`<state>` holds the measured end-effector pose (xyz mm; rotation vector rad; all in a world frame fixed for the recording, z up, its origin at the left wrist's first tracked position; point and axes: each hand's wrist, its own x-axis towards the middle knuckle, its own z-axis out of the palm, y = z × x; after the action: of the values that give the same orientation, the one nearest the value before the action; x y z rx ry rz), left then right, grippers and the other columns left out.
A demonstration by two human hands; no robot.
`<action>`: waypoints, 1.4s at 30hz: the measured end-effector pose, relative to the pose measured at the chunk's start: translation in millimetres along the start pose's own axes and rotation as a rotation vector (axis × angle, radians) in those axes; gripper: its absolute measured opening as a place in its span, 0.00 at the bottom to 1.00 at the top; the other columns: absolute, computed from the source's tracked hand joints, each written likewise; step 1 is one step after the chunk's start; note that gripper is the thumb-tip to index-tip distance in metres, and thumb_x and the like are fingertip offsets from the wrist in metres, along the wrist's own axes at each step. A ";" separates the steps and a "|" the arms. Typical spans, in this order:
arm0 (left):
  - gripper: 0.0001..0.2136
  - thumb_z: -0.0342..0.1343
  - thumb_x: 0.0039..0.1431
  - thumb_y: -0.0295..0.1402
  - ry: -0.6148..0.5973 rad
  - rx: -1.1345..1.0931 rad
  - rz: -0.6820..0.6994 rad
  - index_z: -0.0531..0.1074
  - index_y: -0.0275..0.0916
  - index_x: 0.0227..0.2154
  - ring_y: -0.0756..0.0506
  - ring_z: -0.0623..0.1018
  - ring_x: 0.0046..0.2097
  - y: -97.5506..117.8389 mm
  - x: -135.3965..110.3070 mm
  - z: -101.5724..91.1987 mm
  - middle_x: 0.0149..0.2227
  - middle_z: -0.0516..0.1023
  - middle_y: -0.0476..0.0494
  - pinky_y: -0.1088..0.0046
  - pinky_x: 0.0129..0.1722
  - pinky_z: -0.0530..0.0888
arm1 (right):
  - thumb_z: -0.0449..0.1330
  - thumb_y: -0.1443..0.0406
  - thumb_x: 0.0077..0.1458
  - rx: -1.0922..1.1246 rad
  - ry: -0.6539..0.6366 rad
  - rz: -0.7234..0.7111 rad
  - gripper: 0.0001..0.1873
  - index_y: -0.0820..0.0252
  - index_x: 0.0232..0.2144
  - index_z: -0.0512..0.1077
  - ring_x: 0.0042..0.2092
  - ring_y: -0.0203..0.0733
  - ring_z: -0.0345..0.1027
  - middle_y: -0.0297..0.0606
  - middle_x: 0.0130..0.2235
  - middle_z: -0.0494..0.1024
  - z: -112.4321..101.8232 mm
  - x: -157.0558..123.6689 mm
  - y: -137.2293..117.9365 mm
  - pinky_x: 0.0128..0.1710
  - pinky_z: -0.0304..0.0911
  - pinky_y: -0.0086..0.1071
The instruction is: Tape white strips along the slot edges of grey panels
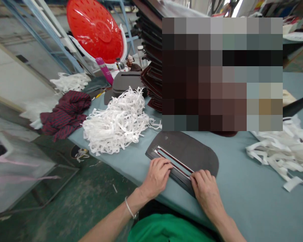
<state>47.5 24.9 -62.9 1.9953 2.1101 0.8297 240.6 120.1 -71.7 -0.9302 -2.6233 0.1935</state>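
A dark grey panel point(189, 148) with rounded corners lies flat on the table in front of me. A long slot runs through it, edged with thin white strips and dark red-brown material. My left hand point(158, 174) has its fingers bent together over the near edge of the slot, around its middle. At the slot's right end, my right hand point(205, 188) is closed with its fingertips pressed on the edge. Both thumbs are mostly hidden.
White peeled strips point(116, 121) are heaped on the left of the blue-green table point(242, 195); more strips point(293, 148) lie at right. A tall stack of dark pieces point(151, 57) rises behind the panel, beside a pixelated area. A striped cloth point(68, 112) lies at the left edge.
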 end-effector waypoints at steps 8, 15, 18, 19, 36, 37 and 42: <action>0.16 0.47 0.62 0.30 -0.143 0.055 0.184 0.63 0.42 0.53 0.44 0.66 0.53 40.9 5.3 17.1 0.49 0.70 0.41 0.61 0.53 0.66 | 0.50 0.66 0.59 -0.067 0.082 0.064 0.10 0.59 0.26 0.66 0.35 0.41 0.57 0.36 0.28 0.66 10.5 -1.7 1.8 0.34 0.49 0.33; 0.14 0.49 0.61 0.35 -0.120 0.187 0.177 0.66 0.48 0.50 0.41 0.67 0.52 12.2 6.6 4.3 0.50 0.68 0.42 0.56 0.51 0.65 | 0.50 0.67 0.59 -0.072 0.089 0.046 0.10 0.59 0.27 0.66 0.34 0.41 0.57 0.36 0.28 0.66 10.8 -2.3 3.2 0.33 0.48 0.34; 0.14 0.49 0.61 0.33 -0.070 0.259 0.111 0.68 0.47 0.49 0.41 0.66 0.53 -14.4 11.1 -6.8 0.50 0.68 0.41 0.56 0.52 0.64 | 0.49 0.67 0.60 -0.062 0.100 0.036 0.10 0.59 0.27 0.66 0.34 0.41 0.57 0.36 0.28 0.66 11.0 -2.6 4.8 0.33 0.48 0.33; 0.14 0.48 0.61 0.32 -0.048 0.283 0.084 0.68 0.47 0.49 0.41 0.66 0.53 -25.3 12.4 -10.9 0.50 0.68 0.41 0.56 0.52 0.64 | 0.49 0.67 0.60 -0.057 0.103 0.032 0.10 0.59 0.27 0.66 0.34 0.40 0.57 0.36 0.28 0.66 11.5 -2.8 5.3 0.33 0.48 0.33; 0.10 0.43 0.64 0.29 -0.140 0.146 0.390 0.68 0.39 0.43 0.45 0.71 0.43 26.9 27.5 8.1 0.39 0.72 0.44 0.65 0.45 0.67 | 0.47 0.69 0.61 0.419 0.270 0.271 0.08 0.59 0.39 0.65 0.41 0.38 0.64 0.39 0.38 0.69 1.9 -19.8 22.0 0.43 0.63 0.32; 0.10 0.43 0.64 0.29 -0.184 0.165 0.453 0.68 0.38 0.42 0.45 0.71 0.42 35.7 29.3 13.5 0.38 0.72 0.43 0.66 0.44 0.67 | 0.46 0.70 0.61 0.407 0.260 0.278 0.09 0.59 0.40 0.65 0.41 0.38 0.64 0.39 0.38 0.69 4.6 -20.7 21.6 0.43 0.63 0.33; 0.08 0.44 0.62 0.24 -0.240 0.347 0.579 0.68 0.33 0.36 0.44 0.71 0.36 53.8 37.2 31.9 0.33 0.71 0.41 0.65 0.36 0.67 | 0.46 0.71 0.60 0.229 0.260 0.191 0.11 0.61 0.41 0.65 0.45 0.42 0.62 0.43 0.41 0.68 21.2 -21.8 23.8 0.46 0.62 0.39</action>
<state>104.8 68.9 -54.5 2.7854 1.6422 0.2534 262.4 124.6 -103.2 -1.0475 -2.2222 0.3848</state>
